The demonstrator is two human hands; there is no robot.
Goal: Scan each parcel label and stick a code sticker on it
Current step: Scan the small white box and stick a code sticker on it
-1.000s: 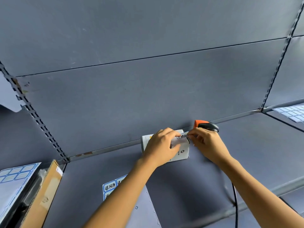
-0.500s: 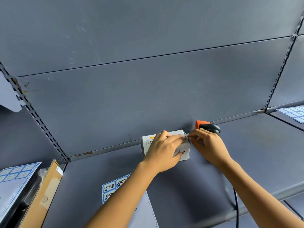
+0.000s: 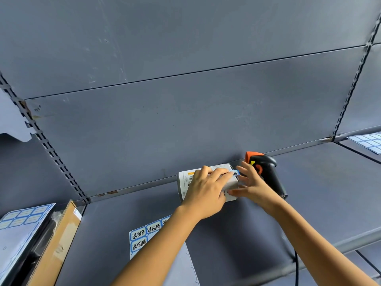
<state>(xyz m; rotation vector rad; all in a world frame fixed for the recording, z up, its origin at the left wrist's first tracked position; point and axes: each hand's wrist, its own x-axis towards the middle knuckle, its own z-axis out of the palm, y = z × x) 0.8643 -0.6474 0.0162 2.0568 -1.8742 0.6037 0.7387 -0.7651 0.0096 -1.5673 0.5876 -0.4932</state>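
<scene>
On grey shelf [image 3: 319, 193]: sticker sheet [image 3: 142, 234] lower centre, white parcel [image 3: 182, 182] centre frame, scanner [image 3: 266, 168] just right. Presses blue sticker [image 3: 235, 172] onto parcel top with flat left hand [image 3: 206, 188]. Touches parcel's right side with splayed right hand [image 3: 253, 186].

grey metal shelf [image 3: 319, 182] meeting a back wall [image 3: 185, 120] of flat grey panels, with rust spots [image 3: 107, 193] along the joint. slotted left upright [image 3: 50, 150] and slotted right upright [image 3: 351, 89] framing the bay. pale bracket [image 3: 14, 129] hooked beside the left upright. faint scuffs [image 3: 107, 48] high on the back wall.
</scene>
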